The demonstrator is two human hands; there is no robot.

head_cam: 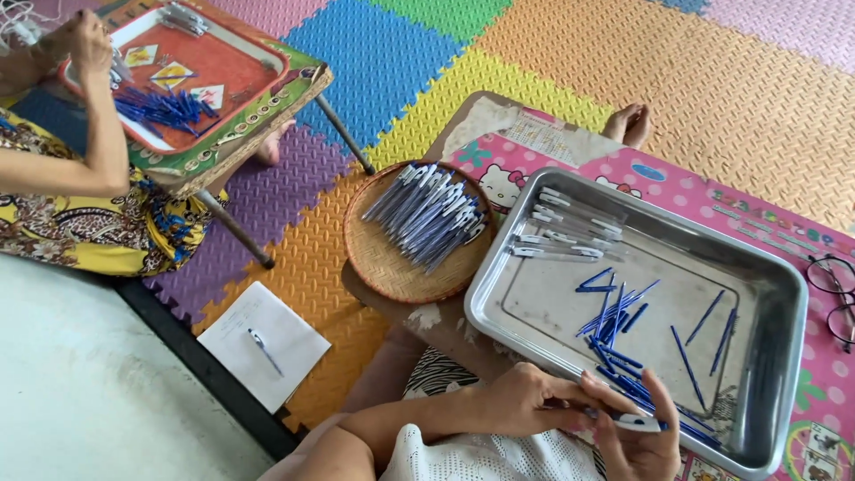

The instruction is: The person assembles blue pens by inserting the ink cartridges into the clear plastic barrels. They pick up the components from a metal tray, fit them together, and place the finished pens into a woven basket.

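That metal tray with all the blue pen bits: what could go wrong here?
1. The metal tray sits near the edge of the small pink table; a nudge might tip it.
2. The blue refills lie loose and crossed, so picking one could scatter others.
3. The left hand and right hand pinch a pen above the rim; it could drop outside.

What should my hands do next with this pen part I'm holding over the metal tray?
Probably push the blue refill fully into the clear pen barrel pinched between the left hand and right hand, then lay it with the finished pens in the round woven basket; loose blue refills remain in the rectangular metal tray.
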